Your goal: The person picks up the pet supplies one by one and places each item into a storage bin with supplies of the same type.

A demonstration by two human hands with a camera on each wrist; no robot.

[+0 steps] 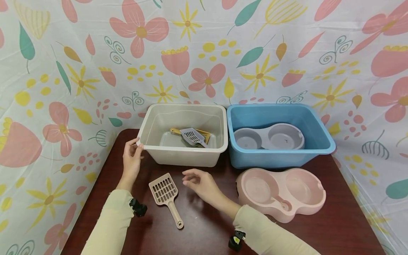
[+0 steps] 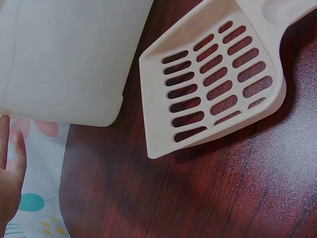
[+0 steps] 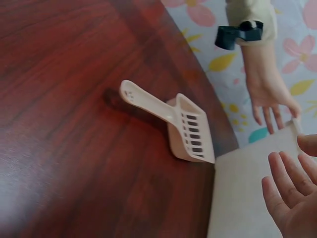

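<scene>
My left hand is at the front left corner of the beige bin, its fingertips touching the rim. In the right wrist view the fingers of that left hand are extended along the bin's outside. My right hand hovers over the table in front of the bin, fingers loosely bent and holding nothing. Between the two hands a beige slotted litter scoop lies on the table, handle toward me. Inside the bin lie a grey litter scoop and a yellow-handled one, partly covered by the grey.
To the right stands a blue bin holding a grey double pet bowl. A pink double bowl sits before it, near my right forearm. Flowered cloth hangs behind the dark wooden table.
</scene>
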